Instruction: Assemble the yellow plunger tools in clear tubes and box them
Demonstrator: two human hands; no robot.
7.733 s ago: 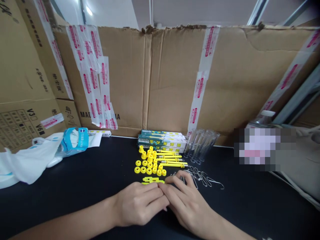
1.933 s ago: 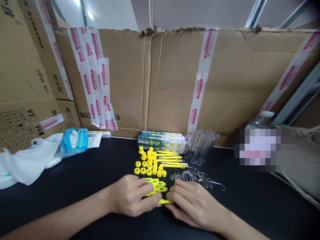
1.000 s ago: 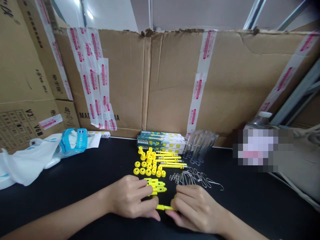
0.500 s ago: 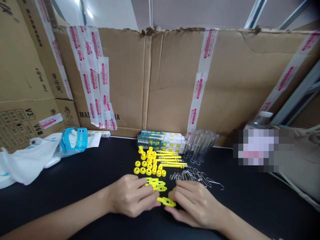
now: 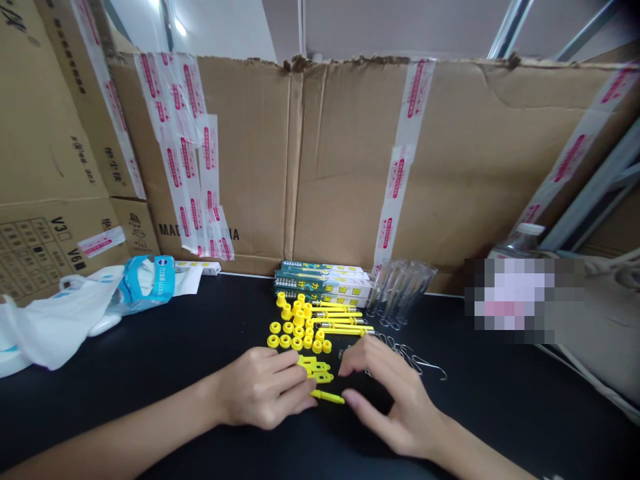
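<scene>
My left hand point(image 5: 263, 388) rests on the black table, its fingertips against a small stack of flat yellow plastic pieces point(image 5: 315, 368). Just below them lies a thin yellow plastic stick point(image 5: 327, 397), free of both hands. My right hand point(image 5: 395, 407) is raised with its fingers spread, its fingertips near the stick and the stack. Behind the hands are several yellow plastic rings point(image 5: 285, 337), several yellow rods with metal tips point(image 5: 340, 320) and a tangle of bent steel wire hooks point(image 5: 405, 357), partly hidden by my right hand.
Several printed green-and-white boxes point(image 5: 323, 283) and clear plastic tubes point(image 5: 400, 293) stand at the table's back edge against a taped cardboard wall point(image 5: 340, 167). A white plastic bag point(image 5: 60, 320) and a blue packet point(image 5: 147, 283) lie left; a blurred patch covers the right.
My right hand has lifted off the yellow piece and spread its fingers. That piece now lies edge-on as a thin stick, slightly up and left. My left hand has hardly moved.
</scene>
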